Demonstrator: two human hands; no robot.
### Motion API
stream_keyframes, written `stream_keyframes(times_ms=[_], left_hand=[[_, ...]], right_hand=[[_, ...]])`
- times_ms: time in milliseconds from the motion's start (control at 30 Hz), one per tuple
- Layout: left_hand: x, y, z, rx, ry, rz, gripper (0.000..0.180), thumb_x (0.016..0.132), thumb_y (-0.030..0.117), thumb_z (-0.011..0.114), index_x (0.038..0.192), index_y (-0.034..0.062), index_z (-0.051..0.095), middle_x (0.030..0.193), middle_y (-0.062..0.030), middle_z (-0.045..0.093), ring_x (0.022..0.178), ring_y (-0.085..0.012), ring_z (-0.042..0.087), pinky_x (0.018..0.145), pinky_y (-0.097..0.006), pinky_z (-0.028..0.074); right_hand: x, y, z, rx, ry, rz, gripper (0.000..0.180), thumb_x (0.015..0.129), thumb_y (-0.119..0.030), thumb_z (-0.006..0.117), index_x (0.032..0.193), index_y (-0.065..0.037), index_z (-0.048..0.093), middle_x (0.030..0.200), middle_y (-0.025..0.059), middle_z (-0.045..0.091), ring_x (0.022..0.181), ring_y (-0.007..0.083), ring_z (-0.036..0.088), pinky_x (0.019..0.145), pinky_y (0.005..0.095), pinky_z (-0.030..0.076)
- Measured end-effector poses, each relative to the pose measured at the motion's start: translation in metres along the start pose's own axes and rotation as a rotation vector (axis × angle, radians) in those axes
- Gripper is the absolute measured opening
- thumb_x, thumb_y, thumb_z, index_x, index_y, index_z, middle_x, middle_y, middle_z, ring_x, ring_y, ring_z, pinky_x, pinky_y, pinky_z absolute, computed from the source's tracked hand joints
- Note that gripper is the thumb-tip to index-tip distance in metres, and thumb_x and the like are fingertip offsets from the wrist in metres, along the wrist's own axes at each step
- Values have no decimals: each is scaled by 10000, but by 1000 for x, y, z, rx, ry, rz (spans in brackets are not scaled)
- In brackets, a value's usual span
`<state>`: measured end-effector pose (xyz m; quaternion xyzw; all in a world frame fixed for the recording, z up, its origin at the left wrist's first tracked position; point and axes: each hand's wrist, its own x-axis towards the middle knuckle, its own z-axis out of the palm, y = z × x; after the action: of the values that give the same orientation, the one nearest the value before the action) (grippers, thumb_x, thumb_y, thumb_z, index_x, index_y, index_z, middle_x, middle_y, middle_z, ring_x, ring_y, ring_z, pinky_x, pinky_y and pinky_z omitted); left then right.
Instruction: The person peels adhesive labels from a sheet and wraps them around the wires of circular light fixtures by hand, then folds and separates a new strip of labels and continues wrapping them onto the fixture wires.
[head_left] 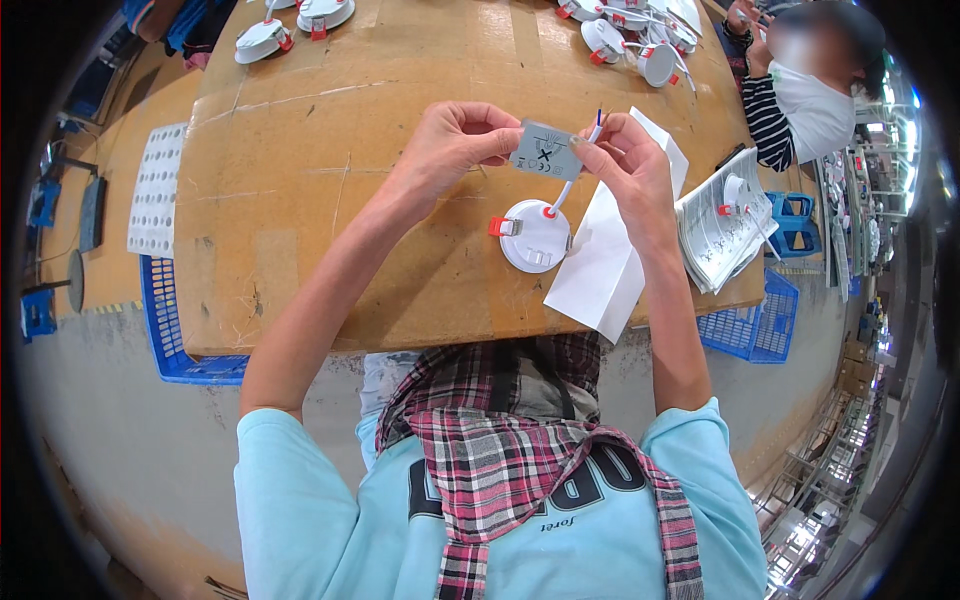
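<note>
Nearest the body, a white folded paper sheet (605, 270) hangs over the near edge of the cardboard-covered surface (300, 180) at about 5 o'clock from the hands. Just past it, at 6 o'clock below the hands, a round white plastic downlight with red spring clips (533, 236) lies flat on the surface; a thin white cable (563, 192) rises from it. Above it, the left hand (450, 145) and right hand (625, 160) share a small grey rectangular driver box (546, 150), each grip clamped on one end, left at 9 o'clock, right at 3 o'clock. The right fingers also pinch the cable's bare ends. At 3 o'clock lies a stack of printed leaflets (715, 235). Farther, at 12 o'clock, more white round downlights (630, 35) cluster near another person's striped sleeve (765, 120).
</note>
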<state>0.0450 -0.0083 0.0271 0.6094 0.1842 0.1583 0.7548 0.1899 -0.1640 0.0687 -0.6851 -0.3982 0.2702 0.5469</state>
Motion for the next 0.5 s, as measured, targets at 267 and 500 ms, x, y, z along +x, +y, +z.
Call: stream_keyframes(times_ms=[267, 500], left_hand=[[0, -1, 1, -4, 13, 0, 175, 856, 192, 683, 909, 26, 693, 826, -31, 677, 766, -82, 609, 737, -234, 493], [0, -2, 2, 4, 31, -8, 175, 852, 178, 684, 919, 17, 695, 825, -39, 678, 755, -84, 605, 725, -231, 492]], right_hand=[[-1, -1, 2, -24, 11, 6, 195, 858, -134, 667, 929, 6, 550, 835, 90, 638, 776, 160, 652, 691, 278, 525], [-2, -2, 5, -83, 41, 8, 186, 868, -128, 654, 937, 7, 546, 823, 91, 646, 764, 157, 651, 688, 275, 533]])
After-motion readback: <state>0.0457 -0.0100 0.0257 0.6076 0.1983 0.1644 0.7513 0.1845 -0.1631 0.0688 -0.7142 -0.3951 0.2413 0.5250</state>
